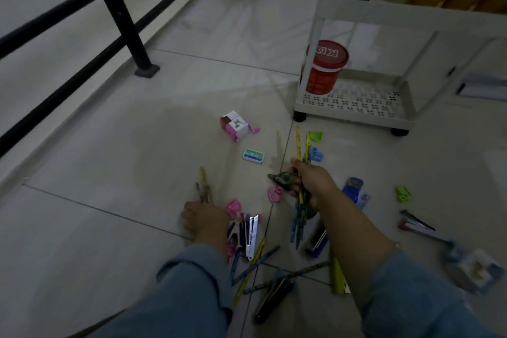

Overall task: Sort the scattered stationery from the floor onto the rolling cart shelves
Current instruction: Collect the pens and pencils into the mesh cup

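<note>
Leftmost, a black railing [115,8] stands on the tiled floor [109,173]. Next, the left hand [204,218] sits low over the floor, fingers curled round a few pencils [203,184] that point away from the person. Just right of it lie pink clips [234,207] and a white stapler [251,236], with loose pencils [256,261] crossed nearer the person. Farther off lie a pink box [236,125] and an eraser [253,156]. The right hand [312,182] is raised, fingers clamped on a pencil bundle [298,143] and a green tape dispenser [282,178]. Beyond it lie a green sharpener [315,136] and a blue sharpener [317,153]. The cart [354,101] stands far right, with a red tub [325,68] on its bottom shelf. A green clip [402,193] and a red stapler [414,225] lie right of that hand.
</note>
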`<state>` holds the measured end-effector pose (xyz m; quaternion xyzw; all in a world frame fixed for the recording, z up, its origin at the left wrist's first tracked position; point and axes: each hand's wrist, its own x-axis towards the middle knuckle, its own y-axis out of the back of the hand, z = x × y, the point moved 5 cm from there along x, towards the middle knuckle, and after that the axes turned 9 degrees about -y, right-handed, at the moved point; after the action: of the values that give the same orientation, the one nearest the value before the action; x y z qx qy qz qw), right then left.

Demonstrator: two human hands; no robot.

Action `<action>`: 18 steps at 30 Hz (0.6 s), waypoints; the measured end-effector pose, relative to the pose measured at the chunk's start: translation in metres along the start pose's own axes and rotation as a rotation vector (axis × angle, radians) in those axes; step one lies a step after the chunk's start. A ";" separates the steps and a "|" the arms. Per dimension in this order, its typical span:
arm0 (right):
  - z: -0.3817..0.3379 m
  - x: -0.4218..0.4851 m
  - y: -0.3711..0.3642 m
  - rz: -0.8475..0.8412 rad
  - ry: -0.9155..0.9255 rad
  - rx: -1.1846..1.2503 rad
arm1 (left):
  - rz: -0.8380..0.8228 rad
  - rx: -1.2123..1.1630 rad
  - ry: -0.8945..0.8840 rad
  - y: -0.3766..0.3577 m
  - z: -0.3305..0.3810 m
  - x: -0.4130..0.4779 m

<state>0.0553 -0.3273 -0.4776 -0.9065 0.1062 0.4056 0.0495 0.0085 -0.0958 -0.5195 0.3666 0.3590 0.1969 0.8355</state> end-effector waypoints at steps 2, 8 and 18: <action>-0.001 -0.004 0.002 -0.016 -0.001 -0.001 | 0.003 0.028 -0.041 -0.001 0.001 0.000; 0.001 -0.009 0.000 -0.080 -0.027 -0.025 | -0.078 0.000 -0.160 0.007 0.004 0.024; 0.013 -0.013 -0.023 -0.218 -0.174 0.045 | -0.362 -0.661 -0.310 0.008 0.132 -0.010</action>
<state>0.0429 -0.3006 -0.4770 -0.8728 0.0112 0.4723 0.1227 0.1001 -0.1583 -0.4461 0.0344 0.2050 0.0940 0.9736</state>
